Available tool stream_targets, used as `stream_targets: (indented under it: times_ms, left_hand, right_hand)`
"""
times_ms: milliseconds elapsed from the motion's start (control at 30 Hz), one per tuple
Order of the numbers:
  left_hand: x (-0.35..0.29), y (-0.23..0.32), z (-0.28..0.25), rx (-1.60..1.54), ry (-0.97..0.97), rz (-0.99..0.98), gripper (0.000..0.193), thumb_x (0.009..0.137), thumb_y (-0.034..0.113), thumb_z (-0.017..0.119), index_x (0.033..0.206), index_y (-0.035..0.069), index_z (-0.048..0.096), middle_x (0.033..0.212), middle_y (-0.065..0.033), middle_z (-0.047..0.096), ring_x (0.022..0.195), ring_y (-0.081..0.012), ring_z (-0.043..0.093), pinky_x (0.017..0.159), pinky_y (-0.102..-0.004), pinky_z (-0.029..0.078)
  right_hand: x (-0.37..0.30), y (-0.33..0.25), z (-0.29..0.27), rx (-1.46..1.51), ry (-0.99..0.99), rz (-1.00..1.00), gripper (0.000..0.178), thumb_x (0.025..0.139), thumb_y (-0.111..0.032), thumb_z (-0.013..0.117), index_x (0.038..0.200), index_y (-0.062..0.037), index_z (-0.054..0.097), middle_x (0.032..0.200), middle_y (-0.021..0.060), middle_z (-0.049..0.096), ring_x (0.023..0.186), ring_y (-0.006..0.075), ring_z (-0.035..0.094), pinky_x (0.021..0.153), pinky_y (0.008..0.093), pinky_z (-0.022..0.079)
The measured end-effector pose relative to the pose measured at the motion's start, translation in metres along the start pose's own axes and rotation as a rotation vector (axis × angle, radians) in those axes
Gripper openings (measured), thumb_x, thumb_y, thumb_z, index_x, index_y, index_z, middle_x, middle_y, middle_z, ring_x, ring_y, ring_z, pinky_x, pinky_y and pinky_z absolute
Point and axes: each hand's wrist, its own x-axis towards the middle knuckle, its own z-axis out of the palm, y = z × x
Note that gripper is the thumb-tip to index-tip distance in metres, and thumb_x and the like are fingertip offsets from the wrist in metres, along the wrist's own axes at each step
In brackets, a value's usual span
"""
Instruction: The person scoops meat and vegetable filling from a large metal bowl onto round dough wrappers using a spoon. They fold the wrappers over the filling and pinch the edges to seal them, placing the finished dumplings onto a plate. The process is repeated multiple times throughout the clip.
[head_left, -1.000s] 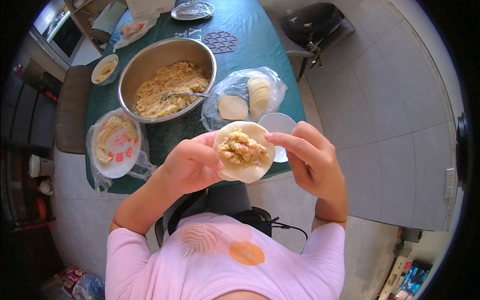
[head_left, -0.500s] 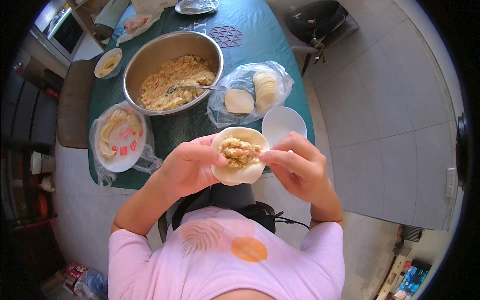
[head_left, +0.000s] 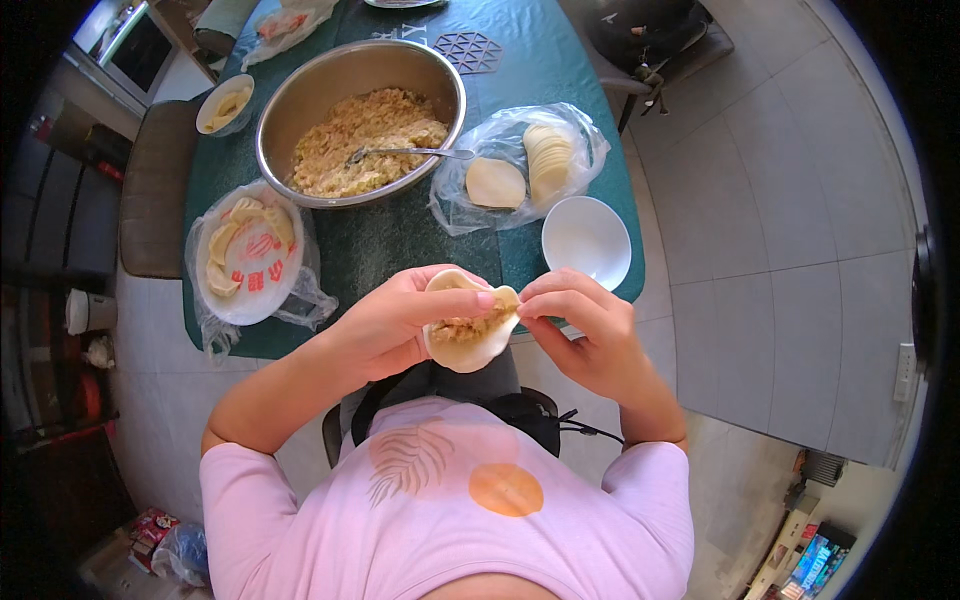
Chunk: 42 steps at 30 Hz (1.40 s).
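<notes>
A dumpling wrapper (head_left: 462, 350) with minced filling in it is held between both hands just off the table's front edge. My left hand (head_left: 400, 315) cups it from the left, its thumb lying over the filling. My right hand (head_left: 585, 330) pinches the wrapper's right edge, which is drawn up and bent inward there. Beyond my hands stands a large steel bowl (head_left: 262, 150) of filling (head_left: 365, 135), a spoon (head_left: 420, 152) resting in it. To its right, a clear plastic bag (head_left: 455, 215) carries a loose wrapper (head_left: 496, 183) and a stack of wrappers (head_left: 548, 163).
A white bowl (head_left: 586, 240) sits by the table's right edge. At the left is a bag-covered plate (head_left: 255, 290) with several folded dumplings (head_left: 222, 280). Farther back are a small bowl (head_left: 225, 105) and a dark lattice trivet (head_left: 468, 52). A chair (head_left: 150, 190) stands left of the green-covered table (head_left: 360, 250).
The wrapper, open and flat around its filling before, is now partly folded at its right edge. My left thumb has moved across onto the filling. The head view has shifted slightly.
</notes>
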Motion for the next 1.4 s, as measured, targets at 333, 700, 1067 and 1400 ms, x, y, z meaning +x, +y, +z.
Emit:
stream_targets:
  times_ms: [333, 700, 1067, 1400]
  left_hand:
    - [0.006, -0.007, 0.005, 0.024, 0.111, 0.015, 0.027, 0.082, 0.013, 0.07, 0.103, 0.002, 0.058, 0.095, -0.0088, 0.063, 0.077, -0.0153, 0.063, 0.063, -0.0254, 0.051]
    - [0.007, -0.01, 0.008, 0.129, 0.126, 0.016, 0.023, 0.082, 0.013, 0.07, 0.099, 0.002, 0.06, 0.088, -0.0075, 0.064, 0.072, -0.0132, 0.063, 0.056, -0.0215, 0.047]
    - [0.001, -0.005, 0.012, 0.173, 0.018, -0.002, 0.02, 0.083, 0.011, 0.068, 0.099, 0.001, 0.062, 0.089, -0.0083, 0.064, 0.078, -0.0138, 0.064, 0.065, -0.0229, 0.051]
    - [0.001, -0.01, 0.004, 0.229, 0.085, 0.127, 0.02, 0.083, 0.01, 0.067, 0.1, -0.001, 0.06, 0.093, -0.009, 0.064, 0.081, -0.0128, 0.064, 0.072, -0.0236, 0.052]
  right_hand:
    - [-0.013, 0.001, 0.022, 0.228, 0.233, 0.298, 0.017, 0.075, 0.006, 0.068, 0.088, 0.0, 0.059, 0.082, 0.0095, 0.063, 0.073, 0.0177, 0.063, 0.064, 0.0286, 0.051]
    - [-0.016, 0.002, 0.012, 0.217, 0.102, 0.24, 0.014, 0.076, 0.003, 0.07, 0.086, 0.0012, 0.061, 0.084, 0.0087, 0.064, 0.071, 0.0146, 0.061, 0.062, 0.0253, 0.051]
    - [-0.019, 0.0, 0.012, 0.206, 0.128, 0.257, 0.016, 0.076, 0.004, 0.068, 0.09, 0.0, 0.062, 0.085, 0.0094, 0.062, 0.071, 0.017, 0.061, 0.062, 0.026, 0.05]
    - [-0.011, -0.009, 0.009, 0.172, 0.102, 0.314, 0.018, 0.074, 0.005, 0.068, 0.09, -0.0009, 0.061, 0.088, 0.01, 0.061, 0.072, 0.0186, 0.06, 0.061, 0.0287, 0.05]
